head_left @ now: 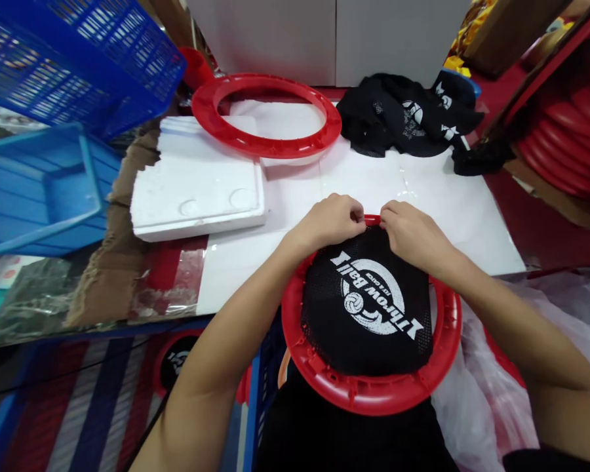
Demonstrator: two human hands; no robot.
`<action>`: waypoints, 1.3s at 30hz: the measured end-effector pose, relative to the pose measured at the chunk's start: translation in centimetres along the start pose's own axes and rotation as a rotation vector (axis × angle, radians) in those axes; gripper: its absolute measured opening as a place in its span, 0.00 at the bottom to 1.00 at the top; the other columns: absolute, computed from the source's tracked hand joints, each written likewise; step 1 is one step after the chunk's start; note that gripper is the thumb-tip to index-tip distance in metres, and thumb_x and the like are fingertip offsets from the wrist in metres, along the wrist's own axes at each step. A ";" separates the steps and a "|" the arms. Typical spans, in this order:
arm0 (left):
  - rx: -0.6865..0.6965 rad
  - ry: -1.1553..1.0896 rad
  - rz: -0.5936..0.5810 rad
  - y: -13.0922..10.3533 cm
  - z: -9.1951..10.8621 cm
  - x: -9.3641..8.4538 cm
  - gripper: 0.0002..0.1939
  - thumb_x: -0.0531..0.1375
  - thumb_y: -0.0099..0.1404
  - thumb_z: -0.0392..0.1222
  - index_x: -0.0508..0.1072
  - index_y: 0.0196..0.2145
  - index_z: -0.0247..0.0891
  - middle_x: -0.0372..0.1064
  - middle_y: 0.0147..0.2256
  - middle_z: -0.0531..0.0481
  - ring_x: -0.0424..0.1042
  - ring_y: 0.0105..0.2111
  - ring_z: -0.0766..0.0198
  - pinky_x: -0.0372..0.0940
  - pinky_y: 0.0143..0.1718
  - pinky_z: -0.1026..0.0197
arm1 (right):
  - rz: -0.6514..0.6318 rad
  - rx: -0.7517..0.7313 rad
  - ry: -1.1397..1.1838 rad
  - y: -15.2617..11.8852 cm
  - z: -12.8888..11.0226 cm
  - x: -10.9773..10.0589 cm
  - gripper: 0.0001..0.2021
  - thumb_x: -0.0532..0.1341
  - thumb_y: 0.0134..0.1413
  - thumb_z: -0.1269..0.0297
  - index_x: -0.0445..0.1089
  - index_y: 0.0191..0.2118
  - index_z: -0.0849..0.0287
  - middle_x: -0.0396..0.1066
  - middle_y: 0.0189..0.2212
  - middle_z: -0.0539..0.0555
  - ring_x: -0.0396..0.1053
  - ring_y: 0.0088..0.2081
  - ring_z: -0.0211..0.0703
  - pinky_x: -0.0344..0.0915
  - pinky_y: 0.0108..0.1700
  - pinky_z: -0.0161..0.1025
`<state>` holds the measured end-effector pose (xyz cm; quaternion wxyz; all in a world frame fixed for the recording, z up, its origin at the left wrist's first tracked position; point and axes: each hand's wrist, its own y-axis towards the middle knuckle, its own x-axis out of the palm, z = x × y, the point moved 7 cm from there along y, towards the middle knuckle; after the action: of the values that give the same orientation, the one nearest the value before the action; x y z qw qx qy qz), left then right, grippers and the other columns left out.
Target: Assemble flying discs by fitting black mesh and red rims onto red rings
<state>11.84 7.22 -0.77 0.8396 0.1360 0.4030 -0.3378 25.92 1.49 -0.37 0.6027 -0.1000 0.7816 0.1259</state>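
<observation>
Two round red plastic hoops on the white table (462,216): one bare hoop (267,115) at the far side, one near hoop (373,387) carrying a black printed mesh net (368,308). One loose heap of black mesh nets (403,115), number within impossible to tell. One white foam slab (196,180). Two blue plastic baskets, one latticed (78,59), one solid-walled (39,190). Two bare hands, left (332,219) and right (408,233).
</observation>
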 end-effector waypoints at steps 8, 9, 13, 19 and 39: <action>-0.229 0.362 0.132 -2.7 -1.9 -3.1 0.18 0.53 0.76 0.43 0.82 0.39 0.35 0.80 0.38 0.37 0.76 0.36 0.50 0.64 0.37 0.52 | 0.106 0.085 -0.203 -7.1 -2.4 -1.8 0.13 0.56 0.74 0.60 0.74 0.53 0.59 0.68 0.66 0.69 0.65 0.64 0.71 0.69 0.60 0.68; -0.262 0.410 0.151 -3.0 -2.0 -3.4 0.21 0.50 0.79 0.46 0.82 0.43 0.34 0.80 0.39 0.35 0.77 0.38 0.47 0.65 0.38 0.51 | 0.090 0.145 -0.184 -8.0 -1.6 -1.7 0.15 0.57 0.74 0.58 0.74 0.55 0.59 0.66 0.67 0.70 0.64 0.66 0.74 0.69 0.61 0.71; -0.241 0.603 0.076 -4.4 -0.9 -3.2 0.25 0.52 0.81 0.55 0.80 0.52 0.32 0.79 0.40 0.32 0.80 0.40 0.42 0.66 0.39 0.50 | 0.008 0.199 0.001 -8.9 1.5 -0.1 0.16 0.61 0.72 0.55 0.74 0.56 0.60 0.57 0.73 0.71 0.59 0.71 0.76 0.67 0.66 0.76; -0.109 0.718 -0.051 -5.1 0.9 -4.6 0.18 0.64 0.74 0.53 0.81 0.44 0.33 0.78 0.39 0.36 0.79 0.37 0.44 0.67 0.37 0.51 | -0.020 -0.280 0.199 -4.7 2.5 -0.5 0.06 0.61 0.72 0.62 0.76 0.45 0.54 0.65 0.71 0.60 0.58 0.75 0.61 0.65 0.72 0.68; 0.113 -0.236 0.009 -1.0 -1.6 -2.2 0.08 0.62 0.70 0.39 0.83 0.38 0.40 0.83 0.37 0.49 0.78 0.36 0.61 0.69 0.44 0.57 | 0.160 0.085 0.531 -4.1 5.7 -1.2 0.09 0.59 0.73 0.59 0.73 0.40 0.52 0.79 0.50 0.56 0.76 0.50 0.51 0.73 0.54 0.55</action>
<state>9.22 8.33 -0.07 0.8738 0.1441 0.2809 -0.3697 32.71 -0.62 -0.88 0.3685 -0.0420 0.9222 0.1094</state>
